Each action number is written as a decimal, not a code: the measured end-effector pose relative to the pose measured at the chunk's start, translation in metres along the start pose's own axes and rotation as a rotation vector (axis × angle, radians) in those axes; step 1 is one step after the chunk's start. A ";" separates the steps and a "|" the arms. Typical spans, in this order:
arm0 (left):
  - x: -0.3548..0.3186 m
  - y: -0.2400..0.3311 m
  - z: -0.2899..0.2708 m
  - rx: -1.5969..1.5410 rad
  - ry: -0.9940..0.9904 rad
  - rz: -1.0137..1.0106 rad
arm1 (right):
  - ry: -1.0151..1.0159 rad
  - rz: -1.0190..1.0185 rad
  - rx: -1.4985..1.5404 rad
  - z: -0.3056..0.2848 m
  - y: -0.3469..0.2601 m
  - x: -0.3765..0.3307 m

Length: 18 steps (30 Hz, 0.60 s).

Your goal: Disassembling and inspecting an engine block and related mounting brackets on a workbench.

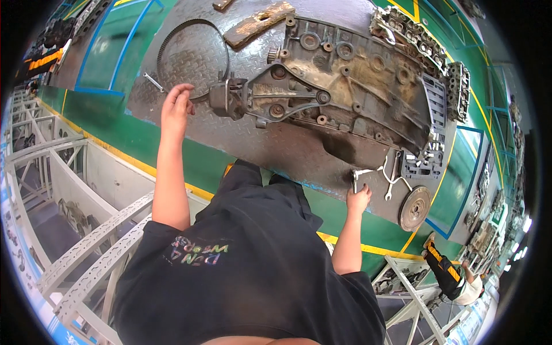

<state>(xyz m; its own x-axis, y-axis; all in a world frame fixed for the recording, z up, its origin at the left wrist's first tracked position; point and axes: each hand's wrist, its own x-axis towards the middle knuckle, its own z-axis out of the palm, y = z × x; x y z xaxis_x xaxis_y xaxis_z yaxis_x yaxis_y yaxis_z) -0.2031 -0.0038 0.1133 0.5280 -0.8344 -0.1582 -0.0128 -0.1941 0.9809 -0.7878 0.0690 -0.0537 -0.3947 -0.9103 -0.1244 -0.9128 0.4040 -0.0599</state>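
Note:
A large grimy engine block (351,75) lies on its side on the metal-topped bench, with a bracket and mount (229,99) sticking out at its left end. Just left of that mount, my left hand (178,104) hovers with loosely bent fingers and nothing visible in it. Below the block's near edge, my right hand (359,199) is closed around a ratchet wrench (355,177), whose shiny head points away from me. Beside it on the bench lie combination spanners (393,179). My right fingers partly hide the ratchet's handle.
A toothed belt (163,54) and a small spanner (153,82) lie at left, near a wooden block (259,24). To the right are a grey tool tray (421,167), a round flywheel-like disc (414,208) and cylinder heads (408,35). Another person (454,276) is at lower right.

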 end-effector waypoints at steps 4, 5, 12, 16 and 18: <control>-0.002 -0.061 -0.019 0.063 -0.049 -0.333 | -0.217 0.040 0.041 0.031 0.009 0.033; -0.012 -0.073 -0.021 0.047 -0.042 -0.391 | -0.286 0.024 -0.003 0.037 0.007 0.041; -0.049 -0.044 -0.010 0.266 -0.354 -0.400 | -0.448 0.161 -0.006 0.053 -0.007 0.066; -0.056 0.025 0.022 0.537 -0.616 -0.157 | -0.160 0.103 0.283 0.030 -0.009 0.039; -0.065 0.058 0.037 0.653 -0.681 -0.009 | -0.067 0.189 0.331 -0.002 -0.002 0.014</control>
<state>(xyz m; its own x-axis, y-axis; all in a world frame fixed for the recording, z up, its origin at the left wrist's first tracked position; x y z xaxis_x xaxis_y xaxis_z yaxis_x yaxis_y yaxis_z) -0.2691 0.0199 0.1762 -0.0766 -0.9133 -0.4001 -0.5935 -0.2807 0.7543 -0.7917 0.0549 -0.0530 -0.5349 -0.8136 -0.2277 -0.7372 0.5811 -0.3447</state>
